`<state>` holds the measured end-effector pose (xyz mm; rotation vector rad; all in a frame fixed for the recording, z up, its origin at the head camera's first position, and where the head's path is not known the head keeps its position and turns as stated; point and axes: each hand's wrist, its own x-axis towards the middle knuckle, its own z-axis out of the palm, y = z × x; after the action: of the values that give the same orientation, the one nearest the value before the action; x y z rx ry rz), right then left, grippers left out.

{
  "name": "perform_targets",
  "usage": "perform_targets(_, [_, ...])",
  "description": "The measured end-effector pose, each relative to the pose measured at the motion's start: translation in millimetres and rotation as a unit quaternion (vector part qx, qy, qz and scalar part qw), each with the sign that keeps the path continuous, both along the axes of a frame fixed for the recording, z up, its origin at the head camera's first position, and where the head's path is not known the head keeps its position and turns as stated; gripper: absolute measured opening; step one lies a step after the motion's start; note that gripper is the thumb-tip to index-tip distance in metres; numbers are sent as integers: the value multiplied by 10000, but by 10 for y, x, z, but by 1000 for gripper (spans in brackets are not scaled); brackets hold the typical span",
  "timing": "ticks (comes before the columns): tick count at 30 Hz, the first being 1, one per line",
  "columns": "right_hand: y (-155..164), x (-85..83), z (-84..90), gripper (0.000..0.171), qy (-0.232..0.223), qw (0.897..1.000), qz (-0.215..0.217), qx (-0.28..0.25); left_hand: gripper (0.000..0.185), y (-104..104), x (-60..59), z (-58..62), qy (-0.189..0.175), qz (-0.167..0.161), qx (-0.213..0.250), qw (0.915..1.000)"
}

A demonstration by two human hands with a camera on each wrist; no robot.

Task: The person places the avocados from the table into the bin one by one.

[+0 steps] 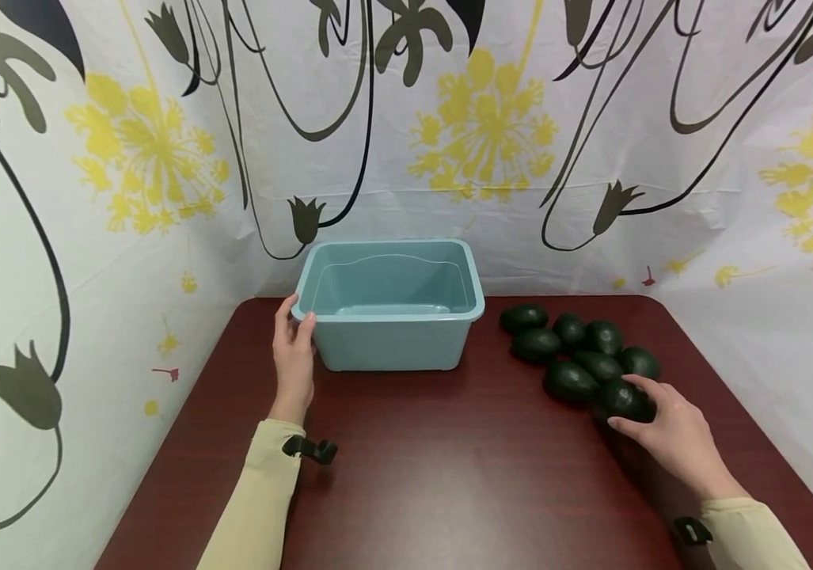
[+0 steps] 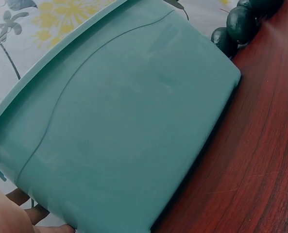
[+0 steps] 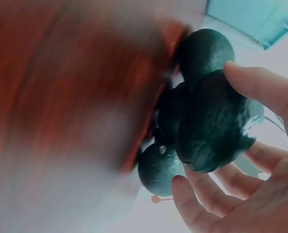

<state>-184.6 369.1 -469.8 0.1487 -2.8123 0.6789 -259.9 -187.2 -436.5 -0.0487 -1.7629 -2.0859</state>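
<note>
- Right hand, nearest the camera on the right side of the bench: fingers curled round the nearest avocado, thumb on one side and fingertips on the other, as the right wrist view shows.
- Whether that avocado is lifted off the bench or resting on it cannot be told.
- Cream sleeves cover both forearms; a small black clip sits at the left wrist.
- Left hand, left of centre: thumb over the near left corner of the tub's rim, fingers held against its outer wall. A light hold, hand closed on the rim.
- Teal plastic tub: upright on the bench, centre rear, nothing visible inside. Left wrist view shows its wall filling most of the frame.
- Other avocados: a loose cluster of dark green fruit right of the tub and apart from it, lying on the bench, several touching one another. The gripped one is at the near end of this cluster.
- Backdrop: white cloth with yellow flowers and dark stems, hung behind and at both sides of the bench.
</note>
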Motion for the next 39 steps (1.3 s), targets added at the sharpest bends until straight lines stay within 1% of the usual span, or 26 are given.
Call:
perform_targets(6, [-44,-23,66,85,137,9991,-130,-373,55,23,-5,8,44,0,23,10000])
perform_targets(13, [-143,-52,165,81,434,9963,-336,-655,55,23,-4,2,33,64,74,9999])
perform_targets(17, [-213,-60,224,78,592,9948,-357,-742,55,26,-3,-2,39,140,26,9999])
perform_targets(21, [-293,-74,272,76,699,9931,-286,-899,54,31,-6,-1,54,196,-39,9998])
perform_targets(27, [-394,-100,348,76,742,9914,-187,-1066,55,26,-14,4,100,90,74,9999])
perform_targets(31, [-454,-110,400,76,679,9905,-122,-1186,56,21,-14,-4,116,79,58,9999])
perform_targets(39, [-571,-130,491,75,574,9878,-213,-1430,54,9,-22,-27,190,40,119,9997])
